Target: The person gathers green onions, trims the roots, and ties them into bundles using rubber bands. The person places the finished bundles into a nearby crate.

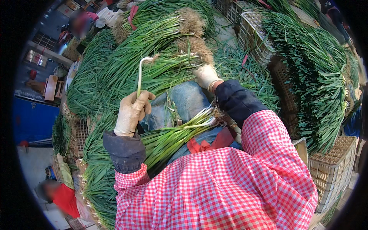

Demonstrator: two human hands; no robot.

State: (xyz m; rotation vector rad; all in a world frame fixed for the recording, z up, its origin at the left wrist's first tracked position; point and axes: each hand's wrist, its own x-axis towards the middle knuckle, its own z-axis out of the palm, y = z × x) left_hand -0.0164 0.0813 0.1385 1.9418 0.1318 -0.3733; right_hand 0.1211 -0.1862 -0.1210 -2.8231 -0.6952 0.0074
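Note:
My left hand, in a pale glove, grips one green stalk with a bent white stem and a rooty tip that rises above the fingers. My right hand, gloved too, is at the near edge of a heap of long green-leaved stalks, just below their brown roots. Whether its fingers hold anything cannot be told. Across my lap lies a bunch of the same stalks, white ends and roots to the right. Blue-grey plastic sheeting covers my legs, and a red cloth strip lies beside the bunch.
Plastic crates stand at the upper right, and stacked crates at the lower right. A tall pile of green stalks fills the right side; more lie at the left. Other people are at the left and top edges.

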